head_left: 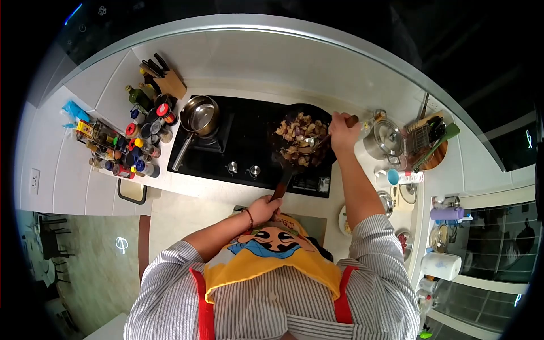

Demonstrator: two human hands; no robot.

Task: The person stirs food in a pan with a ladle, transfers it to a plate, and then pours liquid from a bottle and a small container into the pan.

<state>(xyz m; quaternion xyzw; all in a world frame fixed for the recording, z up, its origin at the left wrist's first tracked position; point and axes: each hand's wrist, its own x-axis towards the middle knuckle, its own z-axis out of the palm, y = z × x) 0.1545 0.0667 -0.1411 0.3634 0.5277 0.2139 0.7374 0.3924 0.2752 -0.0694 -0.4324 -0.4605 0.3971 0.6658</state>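
A dark wok (279, 154) with browned food pieces (300, 129) in it sits on the right side of the black stove. My left hand (264, 210) is closed round the wok's wooden handle (280, 188), close to my apron. Above the wok's right rim, my right hand (344, 133) grips the wooden handle of a metal spatula (310, 143), whose head is down among the food. On the stove's left side stands an empty-looking steel saucepan (199, 115), its handle pointing toward me.
Bottles and jars (133, 144) crowd the left counter, near a knife block (170, 84). At right stand a lidded steel pot (385, 139), a blue-mouthed cup (392, 177), a utensil holder (436, 154) and plates of food beside my right arm. A range hood edge curves overhead.
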